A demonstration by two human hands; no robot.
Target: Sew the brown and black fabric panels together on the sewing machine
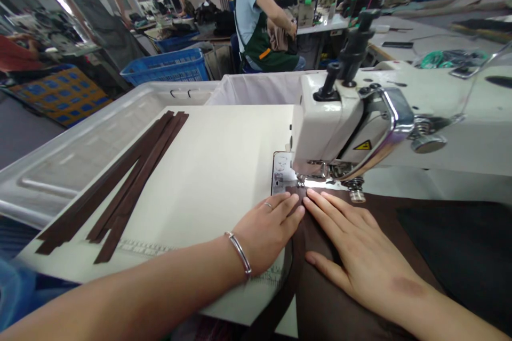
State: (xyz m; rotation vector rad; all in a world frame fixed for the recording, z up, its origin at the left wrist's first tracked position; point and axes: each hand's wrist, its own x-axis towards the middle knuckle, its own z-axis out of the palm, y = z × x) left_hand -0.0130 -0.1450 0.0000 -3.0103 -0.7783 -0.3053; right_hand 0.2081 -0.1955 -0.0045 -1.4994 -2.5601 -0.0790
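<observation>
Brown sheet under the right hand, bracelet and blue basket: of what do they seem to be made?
Brown sheet: perhaps leather or coated fabric; surface smooth and dull.
Bracelet: probably polished, silver-coloured metal, judging by its bright highlights.
Blue basket: likely moulded plastic, evenly coloured, with openwork walls; gloss unclear.

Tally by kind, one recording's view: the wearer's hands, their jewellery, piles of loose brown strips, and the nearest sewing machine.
Left hand and right hand: 2
Bracelet: 1
Ring: 1
Pile of loose brown strips: 1
Nearest sewing machine: 1
Total: 6
</observation>
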